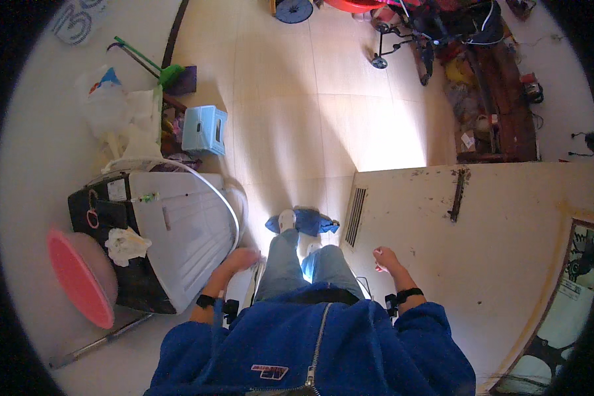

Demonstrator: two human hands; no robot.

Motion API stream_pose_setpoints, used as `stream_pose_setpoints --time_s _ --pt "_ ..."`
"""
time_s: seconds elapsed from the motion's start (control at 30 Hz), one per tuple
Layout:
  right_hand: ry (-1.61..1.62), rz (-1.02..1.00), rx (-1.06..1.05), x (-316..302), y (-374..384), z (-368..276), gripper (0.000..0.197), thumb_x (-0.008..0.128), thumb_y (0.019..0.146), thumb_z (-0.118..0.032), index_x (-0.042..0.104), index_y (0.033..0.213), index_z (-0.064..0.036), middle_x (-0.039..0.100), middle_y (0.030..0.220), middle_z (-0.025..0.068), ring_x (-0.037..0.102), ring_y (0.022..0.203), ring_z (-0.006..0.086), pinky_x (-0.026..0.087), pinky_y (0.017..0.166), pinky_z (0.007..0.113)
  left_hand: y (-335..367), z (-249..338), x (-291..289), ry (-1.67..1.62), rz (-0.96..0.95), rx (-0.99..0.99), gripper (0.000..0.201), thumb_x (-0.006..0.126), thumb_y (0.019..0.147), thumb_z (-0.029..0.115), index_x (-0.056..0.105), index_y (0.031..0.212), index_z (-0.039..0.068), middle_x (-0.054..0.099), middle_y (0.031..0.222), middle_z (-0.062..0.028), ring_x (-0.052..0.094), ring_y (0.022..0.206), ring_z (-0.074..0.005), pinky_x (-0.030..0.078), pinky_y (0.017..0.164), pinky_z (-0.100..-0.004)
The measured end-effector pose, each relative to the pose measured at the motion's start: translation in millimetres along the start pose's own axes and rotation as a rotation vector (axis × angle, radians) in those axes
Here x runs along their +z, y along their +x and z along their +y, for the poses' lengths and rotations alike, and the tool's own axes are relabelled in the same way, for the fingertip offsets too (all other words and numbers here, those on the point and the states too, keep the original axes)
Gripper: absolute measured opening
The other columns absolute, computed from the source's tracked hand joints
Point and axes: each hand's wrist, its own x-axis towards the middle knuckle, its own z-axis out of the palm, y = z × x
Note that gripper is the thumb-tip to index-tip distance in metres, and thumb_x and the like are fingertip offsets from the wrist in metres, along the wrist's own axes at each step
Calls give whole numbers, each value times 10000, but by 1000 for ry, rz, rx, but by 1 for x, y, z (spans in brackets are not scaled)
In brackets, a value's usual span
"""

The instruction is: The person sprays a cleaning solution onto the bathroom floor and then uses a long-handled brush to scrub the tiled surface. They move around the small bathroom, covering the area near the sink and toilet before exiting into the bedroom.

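My left hand (245, 258) hangs beside my left thigh, near the white side of a washing machine (185, 221). Its fingers look curled in, though blurred, and nothing shows in it. On the other side, my right hand (385, 258) is closed in a loose fist, apart from the pale door (429, 264). Nothing shows in that hand either. Both wrists wear dark straps. On the floor a blue cloth (317, 222) lies crumpled around my shoes.
A pink basin (79, 277) and a white crumpled cloth (127, 246) rest by the washing machine's dark top. Ahead left stand a blue step stool (204, 130) and a green broom (170, 74). A stroller (435, 33) is far right, near a cluttered wooden shelf (508, 105).
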Motion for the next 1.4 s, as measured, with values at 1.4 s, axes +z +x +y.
stream_pose_setpoints --time_s 1.4 --pt "-223 78 -447 -26 145 -10 320 564 907 -249 645 1001 47 641 742 189 672 595 284 570 517 395 24 53 -59 47 17 -9 462 554 897 489 718 1027 76 713 1001 -178 677 949 -337 512 861 -431"
